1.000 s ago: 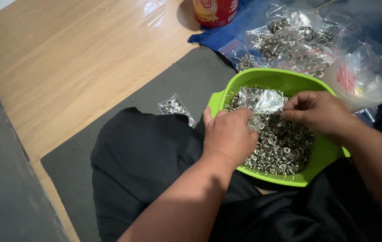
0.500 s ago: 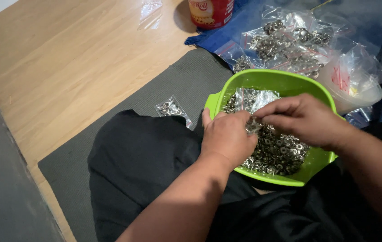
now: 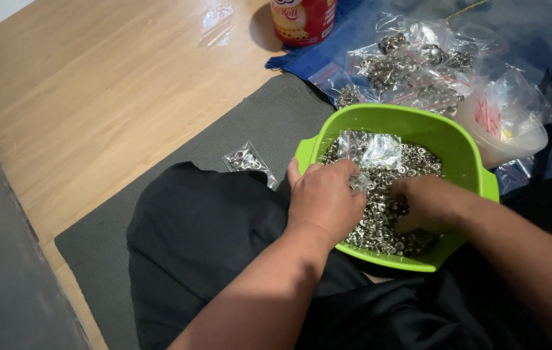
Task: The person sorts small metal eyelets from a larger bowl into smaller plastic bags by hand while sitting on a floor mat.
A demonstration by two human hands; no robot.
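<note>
A small clear bag (image 3: 372,150) lies on a heap of small metal rings (image 3: 386,220) inside the green bowl (image 3: 392,120) on the person's lap. The left hand (image 3: 325,198) pinches the bag's near edge, while the right hand (image 3: 426,202) digs into the rings, fingers curled. Many rings remain loose. Filled bags (image 3: 412,65) pile beyond the bowl; one filled bag (image 3: 245,159) rests on the grey mat (image 3: 224,133), and a red can (image 3: 303,19) stands farther off.

Person is wearing black clothing, loose dark fabric covering the lap and legs. Both forearms are showing bare, no sleeves reaching them. Left hand (image 3: 325,198) and right hand (image 3: 428,202) are wearing no gloves, rings or watch.
</note>
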